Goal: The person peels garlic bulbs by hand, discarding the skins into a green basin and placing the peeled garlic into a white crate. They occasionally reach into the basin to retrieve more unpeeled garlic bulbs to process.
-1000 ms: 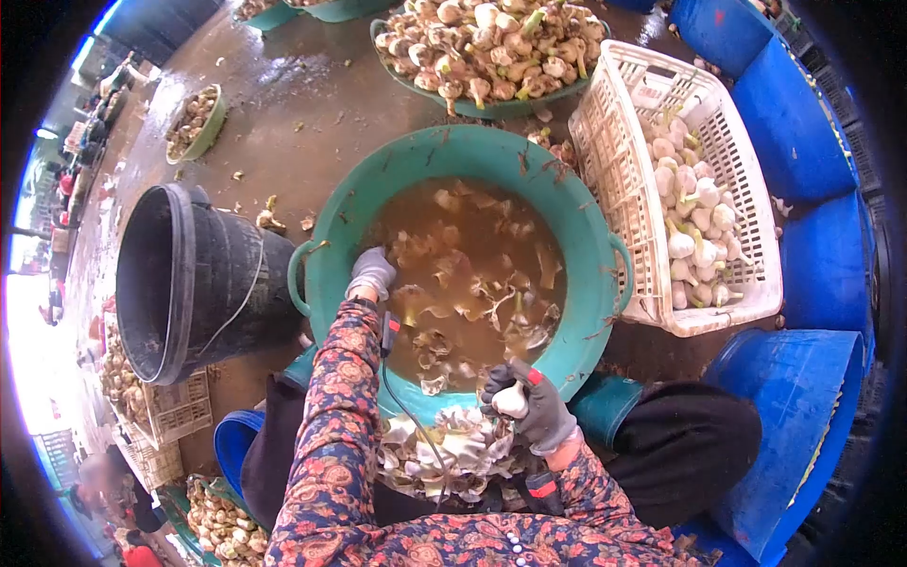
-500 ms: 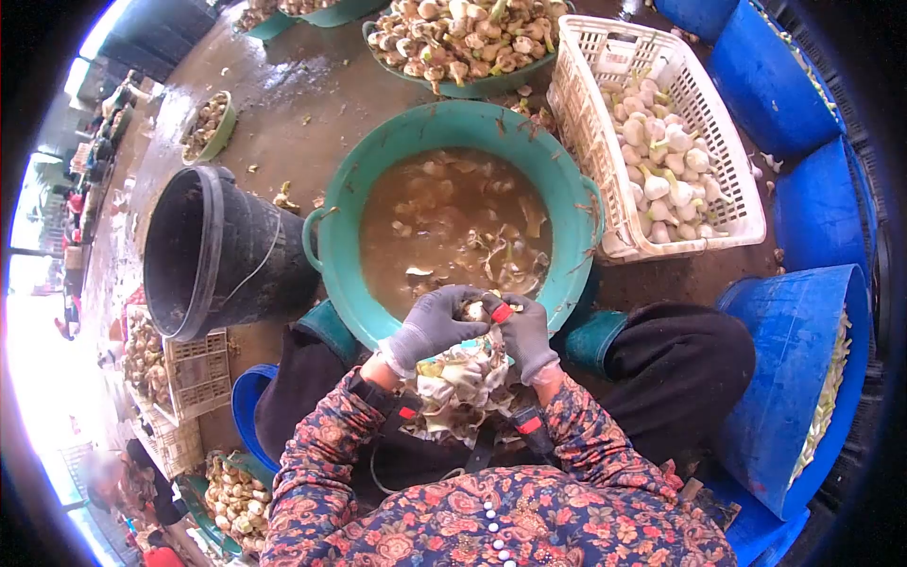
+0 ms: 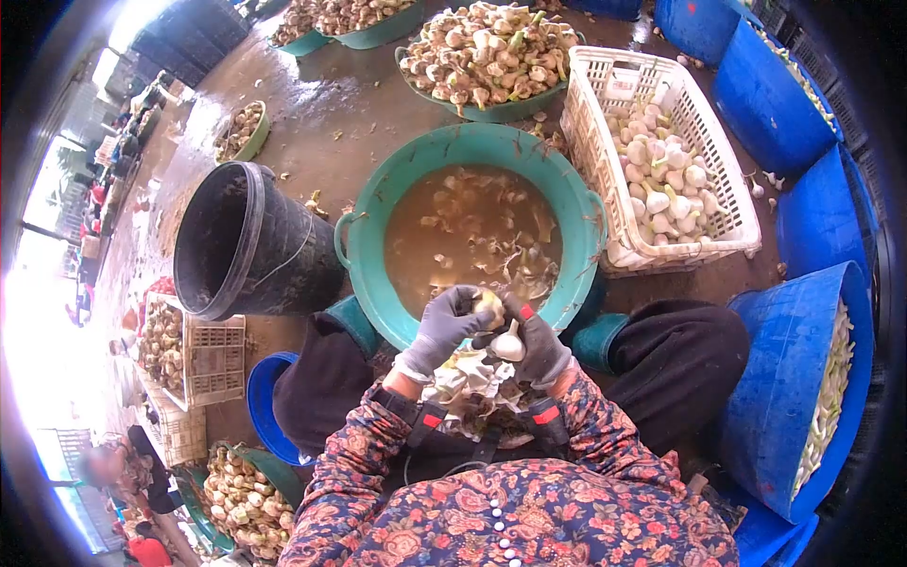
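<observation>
My left hand (image 3: 448, 331), in a grey glove, is closed on a brownish garlic bulb (image 3: 489, 308) at the near rim of the green tub (image 3: 373, 203). My right hand (image 3: 543, 350), also gloved, is closed around a clean white bulb (image 3: 509, 344), its fingertips near the brownish bulb. Muddy water (image 3: 444, 222) with floating peels fills the tub. Below my hands, in my lap, lies a pile of loose garlic skins (image 3: 472, 378). The fingers partly hide both bulbs.
A black bucket (image 3: 302, 260) leans left of the tub. A white crate (image 3: 680, 248) of clean garlic stands right. A heaped garlic basin (image 3: 510, 111) lies beyond. Blue tubs (image 3: 775, 369) line the right side. Another person (image 3: 132, 477) is at lower left.
The view has shifted, so the surroundings appear farther right and lower on the left side. A white bulb now shows in my right hand, and the brownish bulb is more visible in my left.
</observation>
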`<state>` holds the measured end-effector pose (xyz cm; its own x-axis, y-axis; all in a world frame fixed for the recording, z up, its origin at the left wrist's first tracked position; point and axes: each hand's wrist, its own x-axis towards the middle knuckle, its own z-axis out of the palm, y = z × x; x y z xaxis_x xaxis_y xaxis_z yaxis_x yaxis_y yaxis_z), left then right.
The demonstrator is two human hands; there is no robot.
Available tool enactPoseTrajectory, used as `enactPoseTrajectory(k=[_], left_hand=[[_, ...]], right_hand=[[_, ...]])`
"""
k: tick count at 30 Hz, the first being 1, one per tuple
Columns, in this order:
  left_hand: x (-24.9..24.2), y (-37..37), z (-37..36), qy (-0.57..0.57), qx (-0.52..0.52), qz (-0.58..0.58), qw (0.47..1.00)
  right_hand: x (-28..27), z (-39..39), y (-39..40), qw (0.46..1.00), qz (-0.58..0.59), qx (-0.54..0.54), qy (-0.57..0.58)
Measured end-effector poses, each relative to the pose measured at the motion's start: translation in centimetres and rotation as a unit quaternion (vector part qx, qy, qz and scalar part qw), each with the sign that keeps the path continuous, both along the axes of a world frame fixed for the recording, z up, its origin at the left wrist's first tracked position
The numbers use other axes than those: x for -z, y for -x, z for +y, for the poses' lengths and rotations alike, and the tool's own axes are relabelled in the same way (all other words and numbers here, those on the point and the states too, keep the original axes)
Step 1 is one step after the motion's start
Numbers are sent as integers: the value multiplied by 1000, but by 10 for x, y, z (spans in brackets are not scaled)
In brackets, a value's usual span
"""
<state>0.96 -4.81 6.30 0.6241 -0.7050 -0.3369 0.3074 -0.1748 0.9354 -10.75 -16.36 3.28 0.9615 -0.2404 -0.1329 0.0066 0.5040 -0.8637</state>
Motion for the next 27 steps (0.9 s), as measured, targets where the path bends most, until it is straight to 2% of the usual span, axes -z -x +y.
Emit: enactPoseTrajectory(k=[1,2,4,5,6,8,9,12,14,16,17,18,19,20,22,25,26,27], left_hand=[[-11,1,-1,-55,43,-8,998],[-15,1,-2,-55,41,-5,998],[-18,-2,0,-139,91,-205,965],[-5,-7,1,-81,66,-340,934],[0,-7,4,-81,66,-340,935],[-16,-6,2,-103,123,-389,907],[0,-7,7,-97,141,-391,904],[7,-5,7,-131,118,-434,884],[9,-3,6,-134,112,-428,887],[8,-2,7,-190,90,-287,935],[15,-7,10,-190,89,-286,935],[27,-14,15,-135,40,-79,987],[25,-17,16,-72,-11,133,988],[24,-16,18,-72,-12,133,988],[17,-11,21,105,-60,309,943],[26,-14,28,94,-73,271,955],[28,-14,30,88,-79,254,960],[30,-15,30,89,-79,253,960]], right_hand=[[-11,-2,0,995,23,-40,-92],[-4,-6,-1,995,26,-41,-92],[10,-12,-2,935,139,-45,-324],[7,-4,4,999,33,-6,-43],[6,-6,2,998,34,-6,-44],[3,-14,-7,967,218,-29,-129],[1,-6,-5,989,148,-9,-23],[-23,-12,-6,978,207,-28,-9],[-6,-12,-11,979,197,-24,-48],[-1,-12,-15,956,255,18,-145],[-2,-14,-14,963,245,5,-108],[-3,-15,-14,963,246,4,-108],[-5,-15,-13,981,174,-9,-90],[-8,-15,-13,992,100,-23,-72],[-11,-15,-12,993,88,-43,-72],[-15,-4,-15,996,80,-11,-28],[-17,-1,-15,981,61,13,182],[-18,2,-15,922,38,38,384]])
